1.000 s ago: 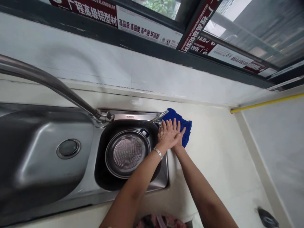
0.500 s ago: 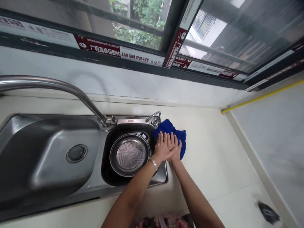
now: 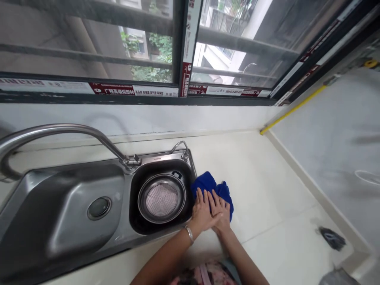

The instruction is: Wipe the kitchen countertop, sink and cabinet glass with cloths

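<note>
A blue cloth (image 3: 204, 181) lies bunched on the counter at the right edge of the sink. My left hand (image 3: 202, 213), with a silver bracelet at its wrist, rests flat on the cloth's near side, fingers stretched forward. Beside it, my right hand (image 3: 222, 209) also presses flat on the cloth, its fingers extended. The two hands touch, the left thumb crossing over the back of the right hand. Part of the cloth is hidden under the palms. Just left of the hands, a round metal pan (image 3: 162, 198) with a dimpled bottom sits in the right sink basin.
The steel sink (image 3: 126, 198) has a larger left basin with a drain (image 3: 99, 208). A big curved faucet (image 3: 74, 127) arches over it, and a small tap (image 3: 181, 145) stands at the back right corner. A dark plastic bag (image 3: 332, 238) lies on the right counter (image 3: 267, 190).
Both hands and the cloth have slid back toward my body, off the small tap's base and along the sink's right edge. The camera view has tilted up and turned slightly right.
</note>
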A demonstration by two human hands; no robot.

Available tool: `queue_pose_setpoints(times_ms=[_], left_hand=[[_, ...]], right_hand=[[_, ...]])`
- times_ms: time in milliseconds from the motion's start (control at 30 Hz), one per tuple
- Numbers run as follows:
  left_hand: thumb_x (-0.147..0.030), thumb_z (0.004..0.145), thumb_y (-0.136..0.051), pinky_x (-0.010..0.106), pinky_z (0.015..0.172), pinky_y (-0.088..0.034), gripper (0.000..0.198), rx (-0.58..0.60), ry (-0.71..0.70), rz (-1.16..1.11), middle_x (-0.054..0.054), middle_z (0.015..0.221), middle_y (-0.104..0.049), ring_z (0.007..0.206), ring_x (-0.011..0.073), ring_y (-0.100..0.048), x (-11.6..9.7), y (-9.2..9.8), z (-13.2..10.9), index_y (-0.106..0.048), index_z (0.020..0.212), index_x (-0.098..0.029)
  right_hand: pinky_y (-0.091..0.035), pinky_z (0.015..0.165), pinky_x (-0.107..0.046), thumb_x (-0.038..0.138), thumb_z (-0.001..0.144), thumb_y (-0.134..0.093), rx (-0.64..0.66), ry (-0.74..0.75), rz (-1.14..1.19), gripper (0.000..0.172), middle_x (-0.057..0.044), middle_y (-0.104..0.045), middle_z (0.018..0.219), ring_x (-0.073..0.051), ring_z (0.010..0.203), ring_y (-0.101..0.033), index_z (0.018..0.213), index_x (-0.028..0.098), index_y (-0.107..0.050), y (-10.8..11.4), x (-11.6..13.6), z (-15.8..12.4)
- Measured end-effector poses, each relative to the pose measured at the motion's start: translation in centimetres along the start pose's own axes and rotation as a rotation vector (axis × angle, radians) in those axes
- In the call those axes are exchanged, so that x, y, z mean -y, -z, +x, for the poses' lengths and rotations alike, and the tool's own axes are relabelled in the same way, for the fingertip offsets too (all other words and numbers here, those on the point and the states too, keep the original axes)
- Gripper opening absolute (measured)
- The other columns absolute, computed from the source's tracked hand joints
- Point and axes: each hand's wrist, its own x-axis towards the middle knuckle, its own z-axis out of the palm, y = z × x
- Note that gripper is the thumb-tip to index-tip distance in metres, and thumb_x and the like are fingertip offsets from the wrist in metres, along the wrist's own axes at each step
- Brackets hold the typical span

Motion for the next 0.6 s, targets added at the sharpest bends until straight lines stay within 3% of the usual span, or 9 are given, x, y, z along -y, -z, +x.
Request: queue_pose_setpoints(times_ms=[100,233,400,500,600], left_hand=[[-0.073,0.079,-0.063,0.056,0.129,-0.022,0.123,0.036,0.004,0.025,0.031,0.167,0.004,0.157,0.0449,-0.005,-0.7,-1.0,-1.9,-0.014,0.16,0.005],[-0.074,0.084,-0.057,0.059,0.127,-0.025,0.117,0.065,0.009,0.015,0.032,0.166,-0.002,0.156,0.0462,-0.009,-1.3,-2.0,-3.9,-0.015,0.16,0.004],[-0.059,0.092,-0.053,0.065,0.121,-0.035,0.091,0.077,-0.008,-0.09,0.027,0.168,-0.008,0.152,0.0463,-0.031,-0.1,-1.3,-5.8,-0.026,0.162,-0.009],[-0.043,0.093,-0.052,0.06,0.121,-0.038,0.07,0.05,0.002,-0.206,0.019,0.166,-0.031,0.147,0.0372,-0.044,1.3,-0.8,-6.7,-0.041,0.158,-0.021],[-0.039,0.094,-0.048,0.048,0.127,-0.034,0.065,0.018,0.023,-0.261,0.015,0.163,-0.04,0.151,0.0267,-0.04,2.3,-1.1,-7.3,-0.044,0.156,-0.019]], right_hand=[[-0.043,0.097,-0.047,0.028,0.099,-0.046,0.003,-0.012,0.0,0.059,-0.009,-0.04,0.166,-0.031,0.128,-0.054,0.158,0.03,-0.043,-0.4,-0.5,-2.1],[-0.043,0.098,-0.046,0.033,0.1,-0.047,-0.029,0.1,0.046,0.054,-0.01,-0.047,0.162,-0.03,0.13,-0.054,0.154,0.03,-0.05,-0.4,-1.8,-3.7],[-0.039,0.104,-0.049,0.038,0.096,-0.052,-0.106,0.103,0.044,0.066,-0.013,-0.043,0.164,-0.033,0.135,-0.05,0.16,0.028,-0.041,0.1,-2.1,-3.9],[-0.041,0.097,-0.052,0.04,0.092,-0.058,-0.115,0.169,0.019,0.072,-0.014,-0.038,0.166,-0.038,0.13,-0.051,0.161,0.032,-0.037,0.1,-1.2,-3.7],[-0.044,0.087,-0.049,0.032,0.094,-0.058,-0.165,0.202,-0.004,0.058,-0.016,-0.052,0.156,-0.036,0.116,-0.058,0.152,0.03,-0.053,-0.5,0.0,-3.7]])
